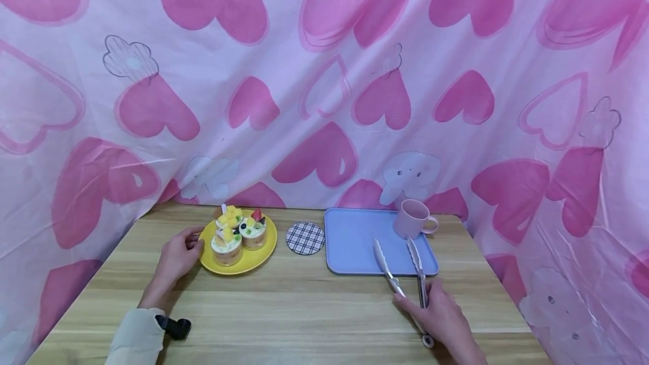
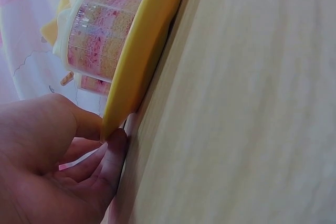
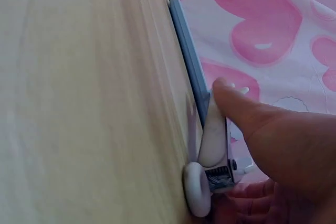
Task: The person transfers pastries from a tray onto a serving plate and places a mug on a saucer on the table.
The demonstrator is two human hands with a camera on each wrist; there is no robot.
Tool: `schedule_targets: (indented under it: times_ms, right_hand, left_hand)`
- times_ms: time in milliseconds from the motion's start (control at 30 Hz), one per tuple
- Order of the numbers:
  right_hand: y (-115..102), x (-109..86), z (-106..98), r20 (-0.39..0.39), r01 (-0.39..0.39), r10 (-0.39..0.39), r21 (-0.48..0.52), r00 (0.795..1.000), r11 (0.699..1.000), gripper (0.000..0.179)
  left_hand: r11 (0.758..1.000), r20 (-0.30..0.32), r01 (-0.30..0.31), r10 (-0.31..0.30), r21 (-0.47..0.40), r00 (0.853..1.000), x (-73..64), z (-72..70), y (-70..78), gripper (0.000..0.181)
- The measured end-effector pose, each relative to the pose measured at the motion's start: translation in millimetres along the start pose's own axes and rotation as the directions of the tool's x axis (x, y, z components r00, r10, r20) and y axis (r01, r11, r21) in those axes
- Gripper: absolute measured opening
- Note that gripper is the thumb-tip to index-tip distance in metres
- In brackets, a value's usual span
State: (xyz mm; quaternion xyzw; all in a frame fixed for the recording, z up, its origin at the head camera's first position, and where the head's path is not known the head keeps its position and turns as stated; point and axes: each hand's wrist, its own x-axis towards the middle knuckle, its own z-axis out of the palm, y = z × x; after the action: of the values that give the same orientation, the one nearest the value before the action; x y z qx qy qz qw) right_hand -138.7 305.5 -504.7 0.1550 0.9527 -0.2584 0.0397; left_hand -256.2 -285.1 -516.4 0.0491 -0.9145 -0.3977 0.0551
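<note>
My left hand point(image 1: 178, 253) pinches the left rim of a yellow plate point(image 1: 261, 257); in the left wrist view the thumb is above the rim and fingers are below it. Three clear dessert cups point(image 1: 226, 251) of layered cake, topped with cream and fruit pieces, stand on the plate. My right hand point(image 1: 447, 319) holds metal tongs point(image 1: 422, 287) by their arms, near the hinge. The tongs' arms are spread, their tips over a blue tray point(image 1: 350, 244). In the right wrist view the tongs' spring end point(image 3: 218, 177) shows beside the thumb, low over the table.
A pink mug point(image 1: 408, 219) stands at the tray's back right corner. Between plate and tray lies a round checkered coaster point(image 1: 305, 238). The wooden table point(image 1: 284, 320) ends at a pink heart-patterned cloth point(image 1: 314, 100) behind and at the sides.
</note>
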Motion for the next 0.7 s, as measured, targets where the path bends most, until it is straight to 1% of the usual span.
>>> schedule_targets:
  times_ms: [133, 233, 300, 367, 433, 500, 567, 633, 667, 700]
  right_hand:
    - [1, 4.1, -9, -0.018, 0.029, -0.030, -0.055, 0.999, 0.998, 0.104]
    - [4, 9.2, -18, -0.043, 0.052, -0.054, -0.050, 0.998, 0.997, 0.107]
    - [7, 14.4, -23, -0.079, 0.082, -0.083, -0.016, 0.993, 0.996, 0.102]
    - [9, 20.8, -26, -0.138, 0.141, -0.136, 0.028, 0.981, 0.990, 0.089]
    - [11, 28.2, -29, -0.212, 0.217, -0.198, 0.069, 0.957, 0.974, 0.073]
    - [12, 35.9, -32, -0.290, 0.307, -0.267, 0.102, 0.919, 0.946, 0.055]
    - [13, 43.2, -35, -0.355, 0.382, -0.325, 0.103, 0.877, 0.918, 0.041]
    - [14, 50.0, -38, -0.395, 0.425, -0.355, 0.103, 0.847, 0.899, 0.033]
    - [14, 53.1, -40, -0.412, 0.435, -0.361, 0.098, 0.836, 0.895, 0.031]
    - [15, 56.2, -41, -0.420, 0.437, -0.362, 0.094, 0.832, 0.894, 0.030]
  left_hand:
    - [1.000, -0.006, -0.004, 0.004, 0.002, 1.000, 0.3, -0.8, 0.4, 0.046]
    - [1.000, -0.016, -0.017, 0.017, -0.003, 1.000, -0.5, -1.7, 0.3, 0.045]
    - [0.999, -0.031, -0.032, 0.032, -0.005, 0.999, -0.9, -2.4, -0.4, 0.044]
    - [0.999, -0.051, -0.048, 0.047, -0.007, 0.998, -1.3, -2.6, -0.9, 0.043]
    - [0.998, -0.074, -0.061, 0.060, -0.010, 0.995, -1.1, -2.8, -0.8, 0.042]
    - [0.997, -0.097, -0.073, 0.071, -0.012, 0.993, -0.6, -3.7, 0.5, 0.042]
    - [0.997, -0.120, -0.078, 0.075, -0.019, 0.990, -0.5, -5.2, 3.6, 0.041]
    - [0.996, -0.140, -0.080, 0.075, -0.027, 0.987, -0.4, -7.5, 8.0, 0.040]
    - [0.997, -0.150, -0.077, 0.072, -0.031, 0.986, -0.6, -8.9, 10.7, 0.040]
    - [0.996, -0.161, -0.079, 0.072, -0.033, 0.984, -1.0, -10.2, 13.6, 0.040]
